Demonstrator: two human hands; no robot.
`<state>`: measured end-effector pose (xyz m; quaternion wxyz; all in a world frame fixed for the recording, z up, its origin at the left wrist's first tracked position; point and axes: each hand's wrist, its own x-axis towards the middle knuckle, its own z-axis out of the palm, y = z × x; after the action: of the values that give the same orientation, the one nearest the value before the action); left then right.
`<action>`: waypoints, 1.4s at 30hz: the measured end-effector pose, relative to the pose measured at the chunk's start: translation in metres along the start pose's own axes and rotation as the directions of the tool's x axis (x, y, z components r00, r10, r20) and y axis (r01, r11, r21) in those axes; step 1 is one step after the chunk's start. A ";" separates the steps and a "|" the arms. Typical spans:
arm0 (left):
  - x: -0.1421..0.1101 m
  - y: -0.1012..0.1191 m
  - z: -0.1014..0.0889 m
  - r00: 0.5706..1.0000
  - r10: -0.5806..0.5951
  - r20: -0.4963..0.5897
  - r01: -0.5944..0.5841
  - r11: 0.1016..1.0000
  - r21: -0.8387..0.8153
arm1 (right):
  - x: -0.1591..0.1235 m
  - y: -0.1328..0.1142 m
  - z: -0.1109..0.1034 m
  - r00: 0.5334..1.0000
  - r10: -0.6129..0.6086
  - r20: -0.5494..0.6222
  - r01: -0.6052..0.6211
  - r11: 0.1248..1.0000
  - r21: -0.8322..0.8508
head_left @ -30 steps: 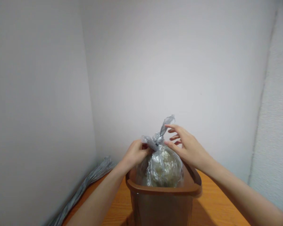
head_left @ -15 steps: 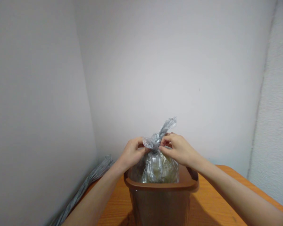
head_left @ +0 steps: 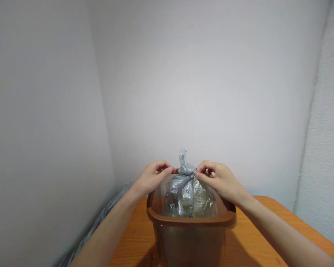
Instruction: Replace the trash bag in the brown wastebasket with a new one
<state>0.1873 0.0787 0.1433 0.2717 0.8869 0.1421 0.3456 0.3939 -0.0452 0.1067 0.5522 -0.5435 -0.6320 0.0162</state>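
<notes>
A clear, crinkled plastic bag (head_left: 186, 194), knotted at the top, sits inside a brown bin (head_left: 190, 222) and has something yellowish-green in it. My right hand (head_left: 218, 178) pinches the right side of the bag's twisted knot (head_left: 187, 169) between thumb and forefinger. Left of the knot, my left hand (head_left: 154, 177) has its thumb and forefinger closed together near the bin's back rim. A small gap parts these fingertips from the knot, and I see nothing between them. One short twisted end of the bag (head_left: 182, 157) stands up from the knot.
The bin stands on an orange-brown wooden table (head_left: 256, 230), close to a pale wall (head_left: 200, 92). At the left, a long bundle of grey plastic (head_left: 105, 209) lies along the side wall, partly hidden by my left forearm.
My left hand has moved slightly left, off the knot. The long end of the bag beside my right hand no longer stands up; the knot sits further right and a shorter end points upward.
</notes>
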 end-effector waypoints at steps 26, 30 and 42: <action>0.035 -0.001 0.018 0.975 0.194 0.109 -0.213 0.956 0.204 | -0.017 0.009 -0.016 0.988 -0.002 0.154 -0.020 0.990 0.140; 0.043 -0.001 0.018 0.986 0.156 0.062 -0.164 0.974 0.158 | -0.017 0.006 -0.015 0.997 -0.030 0.073 0.031 0.999 -0.014; 0.030 -0.004 0.006 0.993 0.108 0.039 -0.114 0.952 0.285 | 0.003 0.003 -0.014 0.994 -0.080 0.071 0.092 0.979 -0.182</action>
<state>0.2125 0.0930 0.1539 0.1221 0.9275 0.1374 0.3257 0.4066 -0.0492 0.1123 0.4791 -0.5640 -0.6708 -0.0493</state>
